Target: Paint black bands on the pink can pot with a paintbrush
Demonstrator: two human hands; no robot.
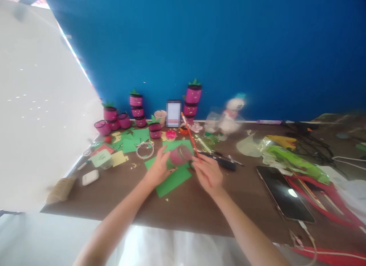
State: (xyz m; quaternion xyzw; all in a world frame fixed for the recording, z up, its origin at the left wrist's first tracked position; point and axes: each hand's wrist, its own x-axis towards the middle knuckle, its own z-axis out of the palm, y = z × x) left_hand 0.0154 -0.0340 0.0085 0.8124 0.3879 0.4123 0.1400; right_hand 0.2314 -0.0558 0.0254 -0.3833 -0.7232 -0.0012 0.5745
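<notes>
My left hand (158, 167) is closed around a small pink-painted cup (177, 155), tilted on its side above the table. The cup is blurred, and its rim faces right. In my right hand (209, 171) is a red paintbrush (189, 132), its bristle end pointing up and away from me. The fingers of this hand come close to the cup's rim; whether they touch it I cannot tell. Under the cup lie green paper sheets (168, 186). A small tub of pink paint (170, 135) stands just beyond, beside a magenta cup (155, 131) with a black rim.
Stacked magenta cups with faces and green leaves (138, 110) stand along the blue wall (200, 41), near a propped phone (174, 113). Another phone (286, 193) lies on the right among packets and cables. A white ring (145, 157) and a white case (90, 177) are left.
</notes>
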